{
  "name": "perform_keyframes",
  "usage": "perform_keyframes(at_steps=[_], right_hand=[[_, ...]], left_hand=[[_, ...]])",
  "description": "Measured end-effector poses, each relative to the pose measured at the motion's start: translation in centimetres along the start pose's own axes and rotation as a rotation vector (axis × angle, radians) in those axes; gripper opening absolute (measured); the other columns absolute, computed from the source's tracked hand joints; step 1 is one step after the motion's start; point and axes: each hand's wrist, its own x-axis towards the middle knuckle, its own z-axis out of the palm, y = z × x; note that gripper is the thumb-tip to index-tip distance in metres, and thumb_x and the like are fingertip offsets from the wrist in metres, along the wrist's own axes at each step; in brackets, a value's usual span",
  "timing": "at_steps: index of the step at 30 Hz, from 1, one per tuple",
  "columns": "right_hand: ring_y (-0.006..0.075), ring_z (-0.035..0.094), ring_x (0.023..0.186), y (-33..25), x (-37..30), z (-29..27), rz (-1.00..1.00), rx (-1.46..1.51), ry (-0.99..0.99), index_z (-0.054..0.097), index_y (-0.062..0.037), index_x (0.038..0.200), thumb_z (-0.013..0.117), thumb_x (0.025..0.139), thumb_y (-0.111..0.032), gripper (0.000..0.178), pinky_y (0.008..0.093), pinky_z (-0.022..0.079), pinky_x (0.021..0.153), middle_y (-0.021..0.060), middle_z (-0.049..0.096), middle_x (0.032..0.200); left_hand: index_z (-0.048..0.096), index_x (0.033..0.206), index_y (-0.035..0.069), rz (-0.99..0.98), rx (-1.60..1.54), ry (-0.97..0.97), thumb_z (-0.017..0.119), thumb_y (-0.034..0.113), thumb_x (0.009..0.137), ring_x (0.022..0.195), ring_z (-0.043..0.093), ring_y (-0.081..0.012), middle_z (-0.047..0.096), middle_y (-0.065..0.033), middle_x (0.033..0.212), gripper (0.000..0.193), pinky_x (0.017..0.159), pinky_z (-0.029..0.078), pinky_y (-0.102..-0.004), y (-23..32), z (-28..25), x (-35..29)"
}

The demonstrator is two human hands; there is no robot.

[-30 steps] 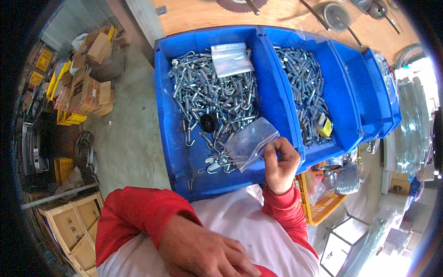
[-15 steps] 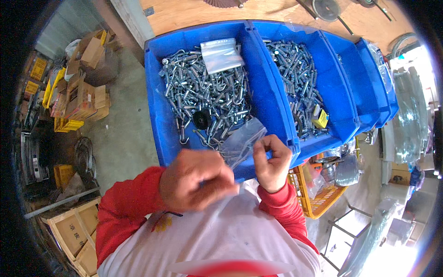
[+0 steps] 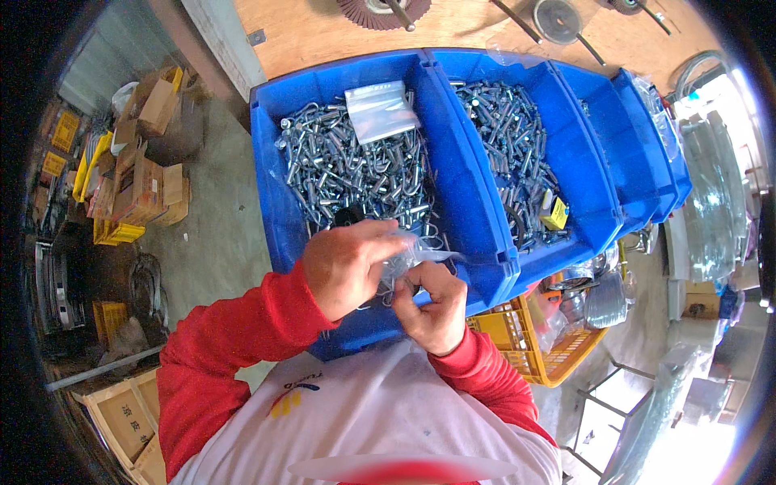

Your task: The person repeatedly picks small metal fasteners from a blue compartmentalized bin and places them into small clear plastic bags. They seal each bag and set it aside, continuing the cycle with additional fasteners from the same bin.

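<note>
A small clear plastic zip bag (image 3: pixel 422 253) is bunched between my two hands over the near end of the left blue bin (image 3: pixel 273 230). My left hand (image 3: pixel 346 263) closes on its left side, with the fingertips partly hidden by the plastic. From the right, my right hand (image 3: pixel 432 305) pinches the bag's near edge between thumb and curled fingers. Beneath the hands lie shiny metal hook bolts (image 3: pixel 356 174). A stack of flat clear bags (image 3: pixel 380 113) rests on the bolts, and a black round piece (image 3: pixel 349 215) shows just beyond my left hand.
To the right, another blue bin (image 3: pixel 578 202) holds bolts and a small yellow box (image 3: pixel 554 212); further blue bins follow. A yellow crate (image 3: pixel 558 368) stands below them. Behind is a wooden board (image 3: pixel 453 24) with grinding discs. Cardboard boxes (image 3: pixel 141 190) sit on the floor at left.
My left hand has moved up and forward to the bag. My right hand has shifted left and nearer to me. The bag, earlier spread flat, is now bunched between them.
</note>
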Motion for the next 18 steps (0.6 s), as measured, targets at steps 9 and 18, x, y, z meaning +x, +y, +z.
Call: perform_keyframes(at_steps=[9,18], right_hand=[[0.0378,0.064,0.067,0.4,3.9,0.5,-0.037,0.107,-0.160,0.065,0.0000,0.078,0.070,0.080,-0.005,0.007,0.0435,0.050,0.065,0.0176,0.063,0.071],[0.0399,0.068,0.081,5.6,9.8,2.6,-0.114,-0.607,-0.126,0.063,-0.0026,0.088,0.061,0.081,-0.003,0.007,0.0500,0.057,0.069,0.0202,0.065,0.085]], left_hand=[[0.071,0.118,-0.002,-0.056,-0.148,0.197,0.066,-0.005,0.086,0.104,0.073,-0.0325,0.071,-0.0219,0.123,0.033,0.089,0.057,-0.0353,-3.8,-4.2,-0.5],[0.069,0.111,-0.004,-0.061,0.065,-0.155,0.069,0.003,0.082,0.113,0.066,-0.0409,0.068,-0.0261,0.121,0.030,0.100,0.053,-0.0440,-3.1,-7.5,-4.1]])
